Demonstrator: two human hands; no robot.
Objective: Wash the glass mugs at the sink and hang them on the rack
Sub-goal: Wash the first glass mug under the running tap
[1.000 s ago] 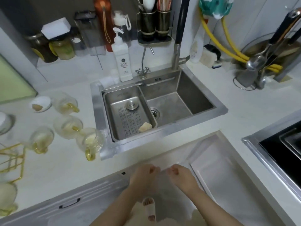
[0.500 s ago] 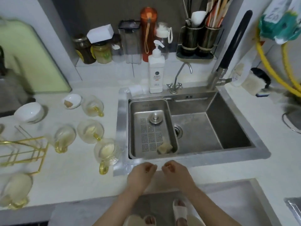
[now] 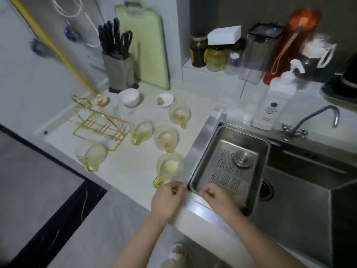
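— While both hands hover at the counter's front edge, what is each doing?
— The left hand [image 3: 166, 200] has its fingers curled loosely inward and holds nothing; the right hand [image 3: 218, 200] is curled the same way, also empty, over the near corner of the perforated steel drainer tray [image 3: 229, 161] sitting in the stainless steel sink [image 3: 301, 206]

— Where are the mugs?
— The nearest clear glass mug with a yellow handle [image 3: 169, 168] stands just beyond the left hand's fingertips, its handle pointing toward that hand; whether they touch I cannot tell. Three more glass mugs [image 3: 165, 138] stand further beyond it, and a fifth mug [image 3: 90, 154] sits well off to the left of the left hand

— And the rack?
— The gold wire rack [image 3: 98, 122] stands beyond and left of the left hand, past that fifth mug, with no mug on it. A white pump bottle [image 3: 274, 105] stands far beyond the right hand, beside a small curved tap [image 3: 313, 120]
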